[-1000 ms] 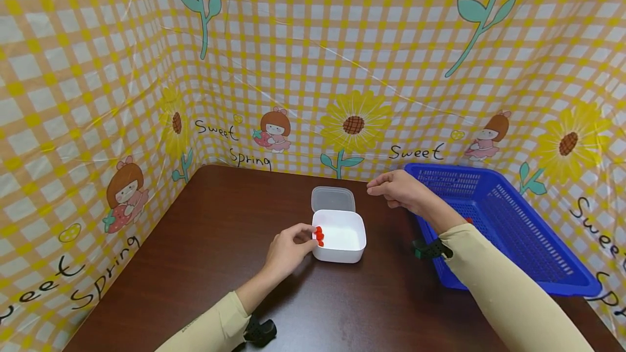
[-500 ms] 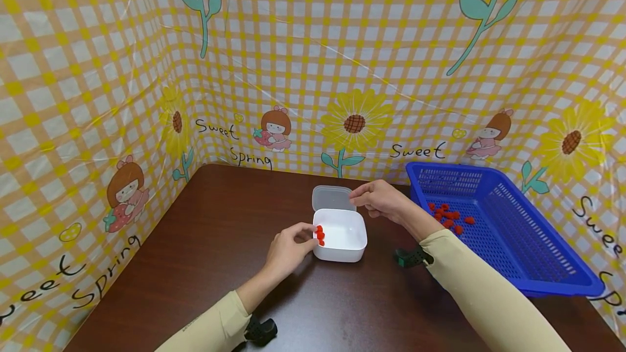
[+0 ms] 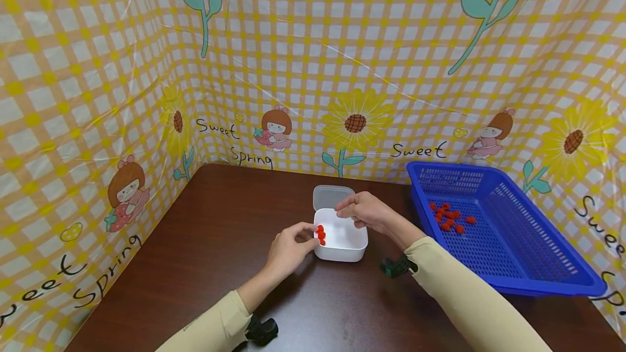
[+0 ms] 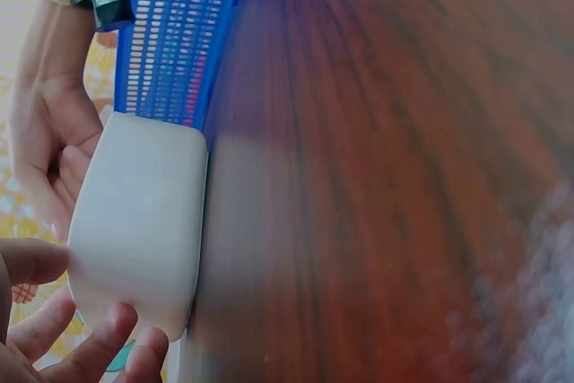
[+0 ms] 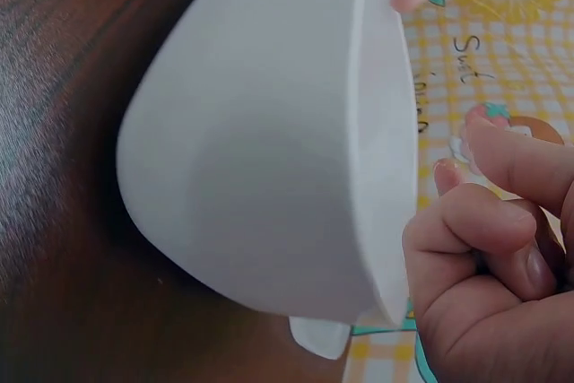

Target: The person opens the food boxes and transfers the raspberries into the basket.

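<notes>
An open white plastic box [image 3: 340,254] stands on the dark table. My left hand [image 3: 288,249] holds its left side, fingers and thumb curved at the rim. In the left wrist view the left fingertips [image 4: 115,316] touch the box wall. Small red berry-like pieces [image 3: 321,235] line the inside left wall. Over the right part of the box hovers my right hand [image 3: 369,212], thumb and index extended, the other fingers [image 5: 448,221] curled. Whether a small piece sits between its fingertips cannot be made out. Behind the box lies a translucent lid [image 3: 332,196].
On the right stands a blue perforated basket [image 3: 518,254] with several red berry-like pieces [image 3: 450,216] in its left part. A checked, flower-printed cloth [image 3: 303,69] walls the table [image 3: 230,205] at the back and sides.
My right hand has moved left from the basket's edge to above the box, uncovering the red pieces in the basket. The left hand has stayed at the box's left side.
</notes>
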The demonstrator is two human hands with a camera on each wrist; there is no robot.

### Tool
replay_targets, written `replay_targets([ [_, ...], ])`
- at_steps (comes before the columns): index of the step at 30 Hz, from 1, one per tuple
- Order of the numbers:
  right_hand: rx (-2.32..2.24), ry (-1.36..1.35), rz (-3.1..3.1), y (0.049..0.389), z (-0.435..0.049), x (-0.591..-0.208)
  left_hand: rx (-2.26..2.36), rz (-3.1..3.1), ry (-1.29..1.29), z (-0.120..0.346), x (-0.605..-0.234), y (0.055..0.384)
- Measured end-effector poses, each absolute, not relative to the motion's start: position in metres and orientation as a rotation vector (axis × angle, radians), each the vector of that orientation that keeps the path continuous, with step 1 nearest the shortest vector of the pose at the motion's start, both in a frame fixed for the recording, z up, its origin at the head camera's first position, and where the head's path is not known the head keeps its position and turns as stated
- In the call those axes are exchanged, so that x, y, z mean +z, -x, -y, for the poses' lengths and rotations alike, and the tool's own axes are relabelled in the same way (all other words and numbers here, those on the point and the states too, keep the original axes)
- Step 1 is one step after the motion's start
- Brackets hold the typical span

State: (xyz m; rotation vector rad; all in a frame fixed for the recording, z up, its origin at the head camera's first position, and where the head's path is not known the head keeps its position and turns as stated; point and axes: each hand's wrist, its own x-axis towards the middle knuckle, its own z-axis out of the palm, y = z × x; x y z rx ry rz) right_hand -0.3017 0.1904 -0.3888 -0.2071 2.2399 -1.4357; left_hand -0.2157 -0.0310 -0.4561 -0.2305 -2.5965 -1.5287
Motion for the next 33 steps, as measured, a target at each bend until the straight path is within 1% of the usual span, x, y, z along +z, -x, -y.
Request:
replay_targets([
  [18, -1.314, 0.221, -2.392, 0.294, -0.162, -0.415, -1.504, 2.602, 0.248, 0.032, -0.457, 0.217],
  [33, -1.222, 0.103, -2.651, 0.289, -0.147, -0.431, -1.47, 2.622, 0.259, 0.033, -0.454, 0.216],
])
